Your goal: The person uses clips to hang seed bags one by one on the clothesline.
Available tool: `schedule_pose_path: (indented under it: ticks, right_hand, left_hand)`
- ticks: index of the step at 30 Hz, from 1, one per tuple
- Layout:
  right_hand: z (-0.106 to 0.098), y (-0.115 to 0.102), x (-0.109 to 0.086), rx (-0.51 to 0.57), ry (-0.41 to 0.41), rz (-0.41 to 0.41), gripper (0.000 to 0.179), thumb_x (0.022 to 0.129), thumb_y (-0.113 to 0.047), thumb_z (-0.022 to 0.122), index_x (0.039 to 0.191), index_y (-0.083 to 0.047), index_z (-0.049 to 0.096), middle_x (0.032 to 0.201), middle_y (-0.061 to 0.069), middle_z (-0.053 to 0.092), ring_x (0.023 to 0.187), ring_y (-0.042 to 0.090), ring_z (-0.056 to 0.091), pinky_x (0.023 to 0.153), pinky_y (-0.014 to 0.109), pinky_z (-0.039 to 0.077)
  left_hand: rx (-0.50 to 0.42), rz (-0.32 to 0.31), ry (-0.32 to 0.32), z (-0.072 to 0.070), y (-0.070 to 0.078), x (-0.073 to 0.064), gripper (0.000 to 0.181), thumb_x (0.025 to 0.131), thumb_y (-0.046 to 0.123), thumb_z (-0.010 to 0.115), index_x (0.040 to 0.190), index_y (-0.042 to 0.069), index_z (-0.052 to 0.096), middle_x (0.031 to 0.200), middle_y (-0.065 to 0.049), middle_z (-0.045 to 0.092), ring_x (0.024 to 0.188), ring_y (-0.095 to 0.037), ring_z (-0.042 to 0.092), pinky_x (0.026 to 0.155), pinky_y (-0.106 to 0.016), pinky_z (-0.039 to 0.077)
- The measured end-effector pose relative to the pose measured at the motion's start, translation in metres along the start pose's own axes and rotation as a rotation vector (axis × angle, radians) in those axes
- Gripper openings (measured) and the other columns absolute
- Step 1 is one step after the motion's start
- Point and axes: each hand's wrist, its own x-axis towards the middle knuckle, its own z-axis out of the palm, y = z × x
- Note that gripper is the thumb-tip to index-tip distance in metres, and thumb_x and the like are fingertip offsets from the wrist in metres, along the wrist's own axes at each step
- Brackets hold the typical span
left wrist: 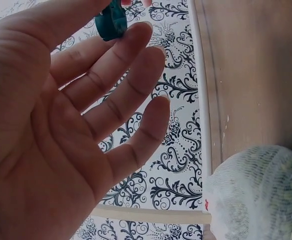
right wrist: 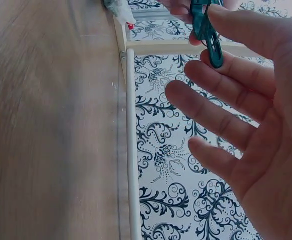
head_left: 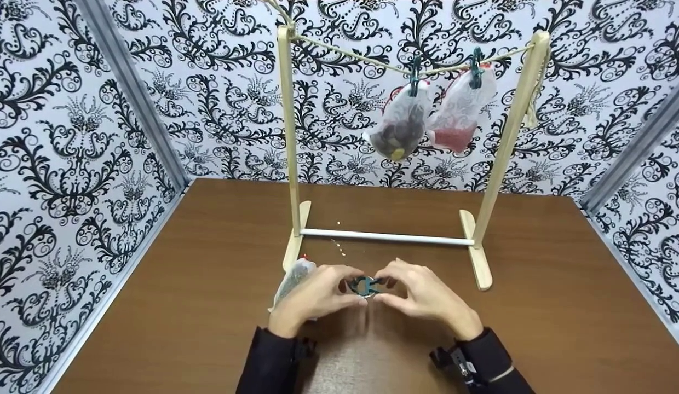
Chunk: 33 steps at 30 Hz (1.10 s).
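Note:
A dark green plastic clothespin (head_left: 367,286) is held above the table between both hands. My left hand (head_left: 320,293) pinches one side of it with thumb and fingertips, the other fingers spread loosely in the left wrist view. On the opposite side, my right hand (head_left: 427,293) pinches the clothespin (right wrist: 208,40) between thumb and index finger. Beside the left hand lies a white mesh bag (head_left: 295,273) with greenish contents, partly hidden by that hand in the head view. The left wrist view shows this mesh bag (left wrist: 260,192) close up.
Behind the hands stands a wooden frame (head_left: 506,148) with a white crossbar (head_left: 386,236) and a rope (head_left: 350,53). Two mesh bags hang there by green clothespins, one with dark contents (head_left: 397,131), one with red (head_left: 454,131). Small pale bits dot the brown table (head_left: 208,262).

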Motion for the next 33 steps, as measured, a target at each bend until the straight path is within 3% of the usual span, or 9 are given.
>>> schedule_pose_path:
  ticks: [13,16,19,23,26,28,33]
  right_hand:
    - [-0.001,0.001,0.003,-0.022,0.044,0.017,0.024,0.087,-0.021,0.081,0.108,-0.012,0.074,0.094,0.002,0.076,0.076,0.017,0.074,0.069,0.036,0.062]
    - [0.0,0.001,0.003,-0.036,0.077,-0.005,0.019,0.085,-0.019,0.082,0.102,-0.014,0.076,0.09,-0.002,0.077,0.076,0.011,0.074,0.085,0.045,0.063]
    - [0.001,0.002,0.004,-0.039,0.114,-0.037,0.015,0.083,-0.016,0.084,0.096,-0.014,0.077,0.086,-0.004,0.078,0.076,0.007,0.074,0.099,0.056,0.057]
    - [0.001,0.004,0.004,-0.041,0.154,-0.054,0.014,0.079,-0.012,0.085,0.092,-0.013,0.079,0.083,-0.003,0.078,0.074,0.006,0.073,0.099,0.06,0.055]
    - [0.001,0.005,0.003,-0.06,0.186,-0.068,0.016,0.077,-0.013,0.086,0.092,-0.014,0.081,0.082,-0.003,0.079,0.072,0.007,0.072,0.093,0.055,0.059]
    - [0.001,0.006,0.003,-0.061,0.203,-0.084,0.017,0.077,-0.012,0.087,0.093,-0.014,0.081,0.082,-0.004,0.078,0.07,0.008,0.07,0.083,0.042,0.063]
    - [0.001,0.008,0.003,-0.047,0.219,-0.122,0.018,0.078,-0.011,0.086,0.095,-0.013,0.081,0.082,-0.002,0.078,0.067,0.01,0.069,0.062,0.022,0.055]
  left_hand:
    - [-0.03,0.002,0.047,-0.004,-0.001,-0.002,0.038,0.087,0.021,0.083,0.119,0.004,0.072,0.102,-0.011,0.078,0.085,-0.021,0.075,0.075,-0.024,0.059]
    - [-0.042,0.001,0.062,-0.006,-0.002,-0.003,0.038,0.087,0.021,0.082,0.118,0.002,0.072,0.101,-0.011,0.078,0.085,-0.021,0.075,0.076,-0.027,0.061]
    - [-0.045,0.004,0.079,-0.007,-0.002,-0.003,0.037,0.087,0.019,0.082,0.118,0.002,0.072,0.099,-0.013,0.078,0.086,-0.023,0.076,0.077,-0.032,0.062]
    - [-0.028,0.005,0.094,-0.008,-0.004,-0.004,0.037,0.087,0.021,0.082,0.118,0.002,0.072,0.1,-0.013,0.078,0.086,-0.025,0.076,0.077,-0.031,0.062]
    - [0.019,-0.01,0.119,-0.012,-0.007,-0.007,0.037,0.088,0.024,0.082,0.118,0.004,0.073,0.101,-0.01,0.078,0.086,-0.024,0.075,0.077,-0.028,0.06]
    - [0.041,-0.029,0.139,-0.015,-0.008,-0.01,0.036,0.089,0.024,0.08,0.119,0.005,0.073,0.102,-0.008,0.078,0.086,-0.022,0.075,0.077,-0.026,0.059]
    - [0.038,-0.079,0.211,-0.024,-0.015,-0.018,0.032,0.093,0.022,0.076,0.121,0.006,0.072,0.105,-0.01,0.078,0.087,-0.021,0.075,0.077,-0.031,0.06]
